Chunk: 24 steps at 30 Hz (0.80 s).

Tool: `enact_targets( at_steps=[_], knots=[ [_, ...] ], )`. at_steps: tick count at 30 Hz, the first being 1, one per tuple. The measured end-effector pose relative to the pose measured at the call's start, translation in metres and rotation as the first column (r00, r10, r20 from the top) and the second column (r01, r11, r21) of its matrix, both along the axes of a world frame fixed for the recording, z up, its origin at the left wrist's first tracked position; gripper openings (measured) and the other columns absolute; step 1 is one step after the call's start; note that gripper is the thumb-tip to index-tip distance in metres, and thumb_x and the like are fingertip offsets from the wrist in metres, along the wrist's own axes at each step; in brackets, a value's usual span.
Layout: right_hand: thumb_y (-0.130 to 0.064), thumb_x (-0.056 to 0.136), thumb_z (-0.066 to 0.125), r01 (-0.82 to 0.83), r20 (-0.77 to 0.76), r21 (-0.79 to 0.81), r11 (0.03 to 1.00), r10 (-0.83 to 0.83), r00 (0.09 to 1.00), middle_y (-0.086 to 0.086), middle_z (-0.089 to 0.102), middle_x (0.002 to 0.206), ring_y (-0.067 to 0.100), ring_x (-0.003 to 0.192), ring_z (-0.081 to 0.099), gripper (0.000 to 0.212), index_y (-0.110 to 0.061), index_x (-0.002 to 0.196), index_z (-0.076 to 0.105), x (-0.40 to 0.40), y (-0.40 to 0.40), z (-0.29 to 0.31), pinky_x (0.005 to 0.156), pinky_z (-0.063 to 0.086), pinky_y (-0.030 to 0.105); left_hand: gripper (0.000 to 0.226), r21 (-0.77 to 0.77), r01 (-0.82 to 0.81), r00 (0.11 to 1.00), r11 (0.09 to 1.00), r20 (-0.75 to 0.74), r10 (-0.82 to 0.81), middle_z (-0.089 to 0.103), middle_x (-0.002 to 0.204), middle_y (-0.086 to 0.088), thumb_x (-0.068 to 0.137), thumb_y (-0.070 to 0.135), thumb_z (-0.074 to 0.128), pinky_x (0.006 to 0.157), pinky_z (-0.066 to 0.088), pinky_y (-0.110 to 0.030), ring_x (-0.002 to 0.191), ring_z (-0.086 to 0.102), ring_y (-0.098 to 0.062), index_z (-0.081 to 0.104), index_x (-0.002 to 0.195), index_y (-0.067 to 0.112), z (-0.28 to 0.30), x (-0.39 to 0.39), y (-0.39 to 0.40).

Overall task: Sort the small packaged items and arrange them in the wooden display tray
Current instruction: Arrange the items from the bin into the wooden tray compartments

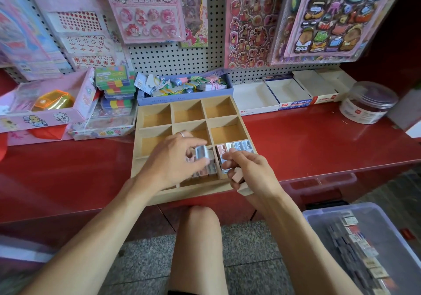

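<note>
A wooden display tray (227,109) with nine compartments lies on the red shelf. Its front right compartment holds a row of small pink, white and blue packaged items (237,145). More small packets (205,171) stand in the front middle compartment, partly hidden by my hands. My left hand (175,158) hovers over the front middle compartment and pinches a pale blue packet (202,151) between thumb and fingers. My right hand (248,169) sits at the tray's front right corner, fingers curled round a pink packet (238,175).
A red shelf (319,135) carries a pink box (45,110), a blue box of trinkets (184,87), white cartons (284,94) and a clear jar (366,103). A pegboard with sticker sheets (250,26) stands behind. A plastic bin of packets (364,249) sits low right.
</note>
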State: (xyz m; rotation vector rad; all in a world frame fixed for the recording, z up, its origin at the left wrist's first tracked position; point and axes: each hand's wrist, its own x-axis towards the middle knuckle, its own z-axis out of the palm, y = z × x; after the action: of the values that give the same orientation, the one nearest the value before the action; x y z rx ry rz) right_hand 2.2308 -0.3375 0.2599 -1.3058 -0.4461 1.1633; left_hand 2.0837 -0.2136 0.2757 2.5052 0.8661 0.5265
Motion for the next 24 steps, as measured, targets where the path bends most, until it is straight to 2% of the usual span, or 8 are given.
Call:
enact_targets(
  at_steps=[2,4,7,10,16,19,22,24],
  knots=[
    [-0.016,0.102,0.055,0.043,0.031,-0.009,0.999,-0.043,0.999,0.006,0.059,0.07,0.014,0.054,0.046,0.023,-0.002,0.089,0.068,0.006,-0.003,-0.004,0.04,0.036,0.024,0.046,0.053,-0.043,0.984,0.998,-0.172,0.051,0.056,0.1,0.011,0.084,0.037,0.073,0.077,0.047,-0.032,0.086,0.057,-0.013,0.064,0.128,0.026,-0.005,0.001,0.009],
    [-0.014,0.102,0.054,0.066,0.05,-0.024,0.998,-0.065,0.997,0.005,0.059,0.069,0.014,0.054,0.046,0.023,-0.004,0.086,0.068,0.01,-0.006,-0.005,0.041,0.036,0.025,0.049,0.118,-0.059,0.957,0.991,-0.277,0.09,0.063,0.119,0.007,0.084,0.038,0.073,0.079,0.048,-0.034,0.1,0.062,-0.016,0.061,0.13,0.027,-0.012,0.006,0.012],
    [-0.013,0.102,0.054,0.082,0.061,-0.029,0.996,-0.08,0.995,0.005,0.059,0.069,0.013,0.053,0.045,0.023,-0.004,0.086,0.067,0.015,-0.009,-0.004,0.042,0.035,0.026,0.043,0.185,-0.066,0.939,0.98,-0.321,0.124,0.065,0.116,0.009,0.081,0.042,0.076,0.074,0.049,-0.032,0.099,0.063,-0.015,0.064,0.121,0.029,-0.02,0.015,0.011],
    [-0.013,0.102,0.055,0.091,0.068,-0.019,0.996,-0.09,0.994,0.004,0.059,0.068,0.013,0.052,0.045,0.021,-0.003,0.088,0.067,0.018,-0.011,-0.003,0.042,0.036,0.026,0.039,0.19,-0.055,0.943,0.98,-0.313,0.114,0.06,0.111,0.005,0.082,0.041,0.075,0.067,0.043,-0.028,0.097,0.06,-0.016,0.067,0.117,0.027,-0.026,0.02,0.009],
    [-0.013,0.102,0.054,0.115,0.08,-0.021,0.993,-0.113,0.99,0.003,0.059,0.068,0.013,0.053,0.046,0.023,-0.006,0.085,0.068,0.016,-0.01,-0.007,0.044,0.036,0.027,0.034,0.204,-0.071,0.961,0.976,-0.248,0.122,0.065,0.104,0.003,0.081,0.034,0.077,0.07,0.052,-0.033,0.089,0.063,-0.017,0.071,0.113,0.024,-0.034,0.023,0.011],
    [-0.01,0.1,0.054,0.135,0.078,-0.03,0.99,-0.132,0.988,0.005,0.059,0.069,0.014,0.053,0.046,0.021,-0.005,0.085,0.068,0.015,-0.009,-0.008,0.044,0.037,0.028,0.034,0.168,-0.09,0.975,0.982,-0.188,0.122,0.068,0.102,0.005,0.079,0.031,0.08,0.067,0.05,-0.027,0.081,0.059,-0.009,0.07,0.11,0.023,-0.038,0.023,0.012],
    [-0.008,0.1,0.054,0.174,-0.037,0.0,0.985,-0.174,0.984,0.006,0.057,0.069,0.013,0.054,0.047,0.017,-0.002,0.089,0.065,0.013,-0.009,-0.006,0.044,0.037,0.026,0.033,0.166,-0.088,0.975,0.982,-0.189,0.119,0.068,0.101,0.007,0.079,0.036,0.079,0.062,0.042,-0.022,0.075,0.052,-0.005,0.07,0.108,0.024,-0.041,0.022,0.014],
    [-0.008,0.101,0.052,0.223,-0.173,0.016,0.975,-0.217,0.961,0.005,0.054,0.066,0.013,0.055,0.047,0.014,-0.001,0.093,0.063,0.012,-0.007,-0.006,0.043,0.037,0.024,0.032,0.156,-0.096,0.978,0.983,-0.171,0.122,0.066,0.098,0.007,0.08,0.043,0.076,0.061,0.043,-0.025,0.075,0.056,-0.007,0.07,0.106,0.025,-0.039,0.022,0.012]
  ],
)
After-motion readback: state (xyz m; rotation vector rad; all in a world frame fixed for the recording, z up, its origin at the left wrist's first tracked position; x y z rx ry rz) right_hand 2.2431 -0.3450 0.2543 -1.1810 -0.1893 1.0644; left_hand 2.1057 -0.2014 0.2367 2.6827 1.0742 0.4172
